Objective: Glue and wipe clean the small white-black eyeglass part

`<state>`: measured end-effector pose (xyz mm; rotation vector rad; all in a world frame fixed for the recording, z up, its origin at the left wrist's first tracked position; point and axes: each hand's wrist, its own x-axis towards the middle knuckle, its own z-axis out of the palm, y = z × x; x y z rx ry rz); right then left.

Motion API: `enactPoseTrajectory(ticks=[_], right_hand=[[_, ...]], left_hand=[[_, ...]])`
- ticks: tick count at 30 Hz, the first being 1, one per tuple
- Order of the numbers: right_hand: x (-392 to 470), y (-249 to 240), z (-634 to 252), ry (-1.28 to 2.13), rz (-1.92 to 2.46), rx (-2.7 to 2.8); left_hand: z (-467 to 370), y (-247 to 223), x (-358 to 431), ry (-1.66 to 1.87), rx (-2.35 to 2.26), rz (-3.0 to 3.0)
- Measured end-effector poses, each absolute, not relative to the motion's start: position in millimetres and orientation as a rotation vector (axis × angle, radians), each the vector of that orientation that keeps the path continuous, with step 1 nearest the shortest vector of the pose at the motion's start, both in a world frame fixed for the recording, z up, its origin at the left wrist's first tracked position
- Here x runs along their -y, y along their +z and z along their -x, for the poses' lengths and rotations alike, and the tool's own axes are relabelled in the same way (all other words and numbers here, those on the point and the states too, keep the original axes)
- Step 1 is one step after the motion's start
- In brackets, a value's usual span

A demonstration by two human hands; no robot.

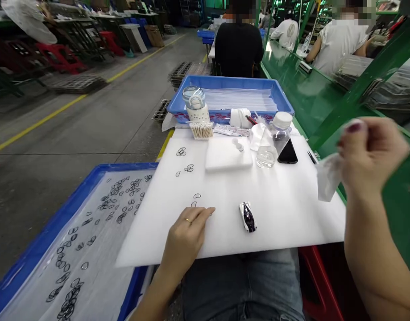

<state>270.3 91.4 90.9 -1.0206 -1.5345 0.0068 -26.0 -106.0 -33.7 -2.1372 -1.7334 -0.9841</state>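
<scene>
My left hand rests low over the white foam sheet, thumb and fingertips pressed together. Whatever is between them is too small to make out. Just beyond its knuckles lie thin dark D-shaped rings. My right hand is raised off the sheet's right edge and slightly blurred, its fingers closed on a white tissue that hangs down. Between the two hands, a small black-and-white toy car lies on the foam. More rings lie in small groups farther up on the left.
A white foam block, cotton swabs, a clear bottle, a phone and tweezers stand or lie toward the back. Behind is a blue tray. At left, another blue-rimmed tray holds many rings.
</scene>
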Motion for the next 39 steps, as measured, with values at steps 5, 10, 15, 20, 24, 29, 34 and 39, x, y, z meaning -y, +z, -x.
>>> enactPoseTrajectory(ticks=[5, 10, 15, 20, 24, 29, 34, 39], right_hand=[[-137, 99, -209, -0.193, 0.851, 1.935], [-147, 67, -201, -0.226, 0.949, 2.089], [-168, 55, -246, 0.040, 0.972, 1.505], [-212, 70, -311, 0.357, 0.922, 1.114], [-215, 67, -337, 0.488, 0.925, 1.159], [-194, 60, -326, 0.424, 0.894, 1.152], [-164, 80, -278, 0.174, 0.862, 1.205], [-143, 81, -217, -0.189, 0.813, 1.909]], left_hand=[[17, -39, 107, -0.815, 1.630, 2.252], [19, -37, 109, -0.793, 1.621, 2.394], [21, -31, 98, -0.770, 1.719, 2.466], [19, -26, 87, -0.766, 1.884, 2.497], [15, -23, 84, -0.886, 2.009, 2.463], [8, -19, 87, -1.246, 2.124, 2.384], [-9, -13, 86, -1.793, 2.260, 2.261], [-38, -13, 83, -2.575, 2.350, 2.095]])
